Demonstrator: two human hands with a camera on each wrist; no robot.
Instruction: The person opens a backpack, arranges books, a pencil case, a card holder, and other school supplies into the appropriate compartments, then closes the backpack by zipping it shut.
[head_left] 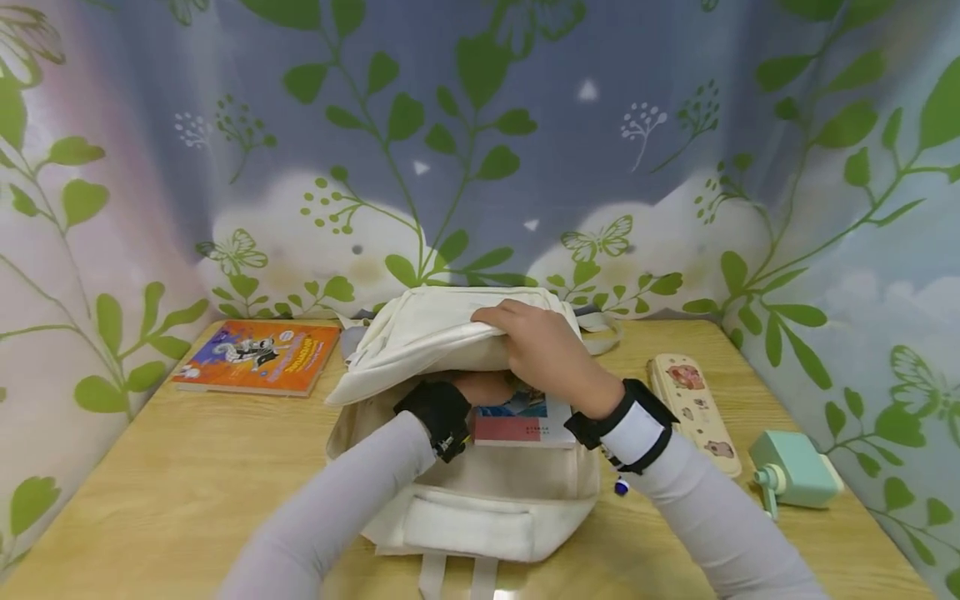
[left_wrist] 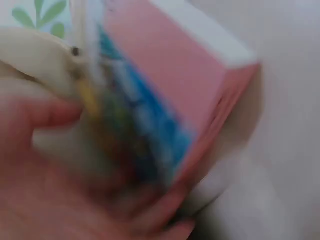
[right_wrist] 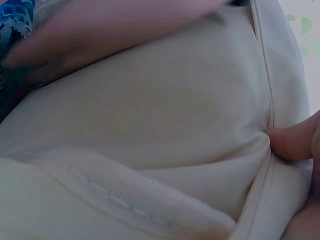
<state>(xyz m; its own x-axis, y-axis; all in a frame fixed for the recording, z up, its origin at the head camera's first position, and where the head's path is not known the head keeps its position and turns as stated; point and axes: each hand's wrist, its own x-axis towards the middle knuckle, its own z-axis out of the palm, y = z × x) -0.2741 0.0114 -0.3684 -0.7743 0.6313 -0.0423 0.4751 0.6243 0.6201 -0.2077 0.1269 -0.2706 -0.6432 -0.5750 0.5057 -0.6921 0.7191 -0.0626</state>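
Note:
A cream backpack (head_left: 472, 479) lies unzipped on the table, with a book (head_left: 517, 429) inside. In the head view, my right hand (head_left: 543, 350) grips the raised front panel by its edge; the right wrist view shows the thumb (right_wrist: 292, 142) pressed into the folded fabric. My left hand (head_left: 483, 387) reaches under that panel, at the book. The left wrist view is blurred, with the left hand (left_wrist: 75, 200) beside the book (left_wrist: 170, 65), thumb apart and fingers extended near its cover. Whether the fingers touch the cover, I cannot tell.
An orange book (head_left: 262, 358) lies at the back left of the wooden table (head_left: 172, 500). On the right are a cream pencil case (head_left: 697, 417) and a mint-green pencil sharpener (head_left: 795, 467) with a crank. A small blue object (head_left: 621, 487) lies near the bag. Leaf-patterned curtains surround the table.

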